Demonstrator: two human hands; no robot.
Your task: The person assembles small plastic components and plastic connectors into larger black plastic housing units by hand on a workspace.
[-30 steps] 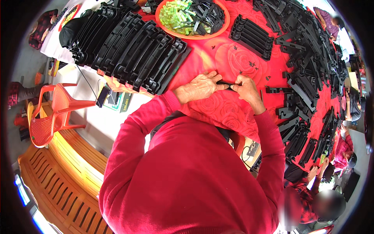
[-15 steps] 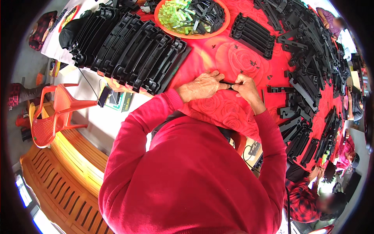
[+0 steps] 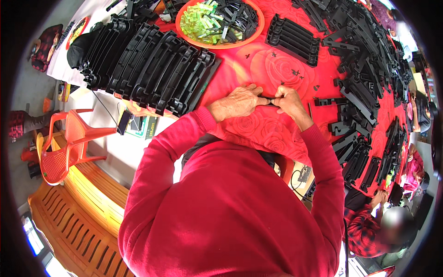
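Between my two hands is a small dark piece (image 3: 270, 100), mostly covered by fingers, so its exact kind does not show. My left hand (image 3: 239, 102) pinches one end of it, thumb reaching toward the right. The fingers of my right hand (image 3: 289, 102) are curled round the other end. Both hands are close together over the red rose-patterned cloth (image 3: 251, 127), near the table's front edge. Several tiny black bits (image 3: 296, 73) lie scattered on the cloth just beyond them.
A long row of black plastic strips (image 3: 152, 64) stands at left. An orange-rimmed tray (image 3: 260, 27) holds yellow-green and black pieces. Beside it sits a ribbed black stack (image 3: 293, 40). Loose black parts (image 3: 364, 92) heap along the right, where another person (image 3: 369, 231) works.
My hands stay together on the small dark piece, my right fingers shifting slightly round it. The whole view has tilted a little, moving the table things slightly left.
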